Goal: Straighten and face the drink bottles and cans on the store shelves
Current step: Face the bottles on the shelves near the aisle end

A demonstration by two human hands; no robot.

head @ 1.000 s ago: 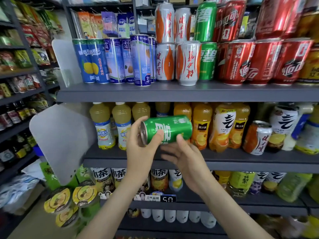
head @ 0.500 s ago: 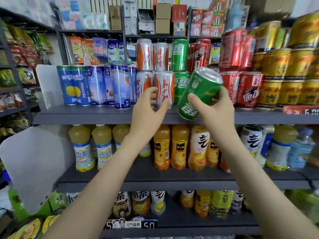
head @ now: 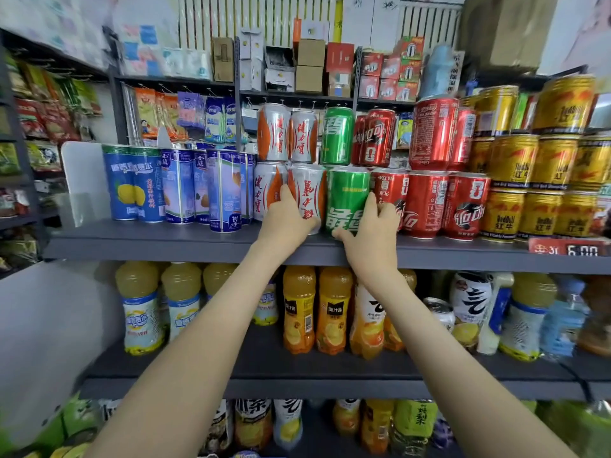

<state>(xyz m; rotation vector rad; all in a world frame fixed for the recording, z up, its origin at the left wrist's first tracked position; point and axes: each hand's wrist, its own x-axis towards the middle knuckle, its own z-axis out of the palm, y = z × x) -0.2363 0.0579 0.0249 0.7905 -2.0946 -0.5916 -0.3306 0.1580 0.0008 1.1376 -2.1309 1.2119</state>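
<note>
A green can (head: 347,196) stands upside down at the front of the grey upper shelf (head: 148,241), between a white-and-orange can (head: 309,193) and red cola cans (head: 426,203). My right hand (head: 370,226) wraps around the green can's lower right side. My left hand (head: 286,216) grips the white-and-orange can, which also reads upside down. A second green can (head: 337,135) is stacked behind and above.
Tall blue cans (head: 224,190) stand to the left and gold cans (head: 535,193) to the right. Juice bottles (head: 299,312) fill the shelf below, where a white-and-orange can (head: 439,312) leans among them. A white divider panel (head: 82,180) closes the left end.
My right hand carried the green can from mid-air down onto the upper shelf beside the red cans. My left hand moved onto the white-and-orange can. The view tilted upward.
</note>
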